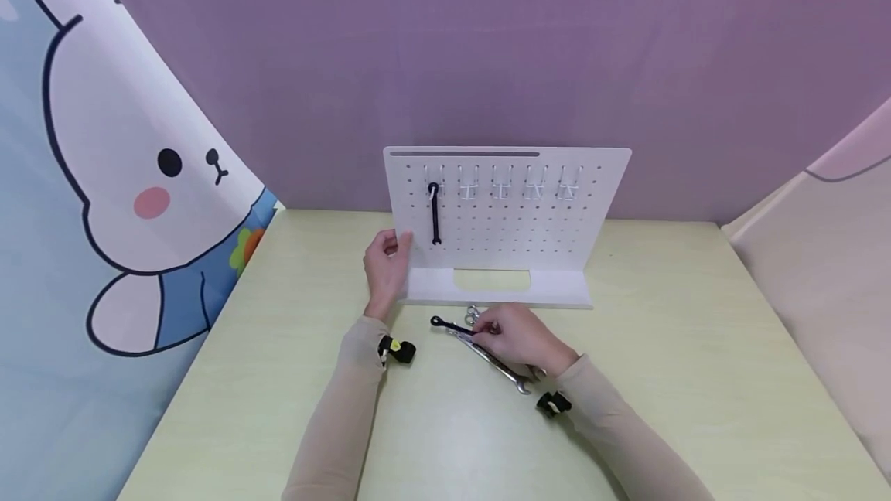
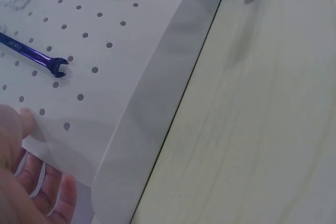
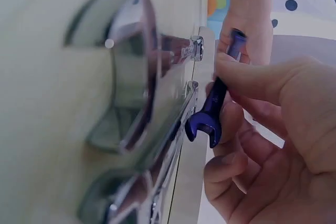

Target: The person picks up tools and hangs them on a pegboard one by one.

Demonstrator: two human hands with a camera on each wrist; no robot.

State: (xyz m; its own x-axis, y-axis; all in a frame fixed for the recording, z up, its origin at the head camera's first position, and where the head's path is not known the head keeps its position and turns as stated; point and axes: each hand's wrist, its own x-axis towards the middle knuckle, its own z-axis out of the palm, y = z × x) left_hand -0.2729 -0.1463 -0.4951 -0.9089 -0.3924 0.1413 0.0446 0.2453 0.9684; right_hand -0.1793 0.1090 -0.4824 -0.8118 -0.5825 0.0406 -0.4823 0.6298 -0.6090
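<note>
A white pegboard [image 1: 515, 215] stands upright on the pale table [image 1: 668, 346], with one dark wrench [image 1: 435, 215] hanging from its leftmost hook. My left hand [image 1: 386, 261] grips the pegboard's left edge; the left wrist view shows the fingers [image 2: 31, 182] against the board [image 2: 110, 51] near the hanging wrench [image 2: 37, 56]. My right hand [image 1: 515, 335] pinches a small dark blue wrench [image 1: 448, 325] just above the table, over several silver wrenches [image 1: 501, 366]. In the right wrist view the thumb and fingers hold the blue wrench [image 3: 215, 103] beside the large chrome wrenches [image 3: 136, 87].
White hooks [image 1: 532, 190] line the top of the pegboard, most of them bare. A cartoon rabbit panel [image 1: 118, 176] borders the table on the left, a purple wall [image 1: 487, 45] stands behind, and a beige panel [image 1: 821, 253] is on the right.
</note>
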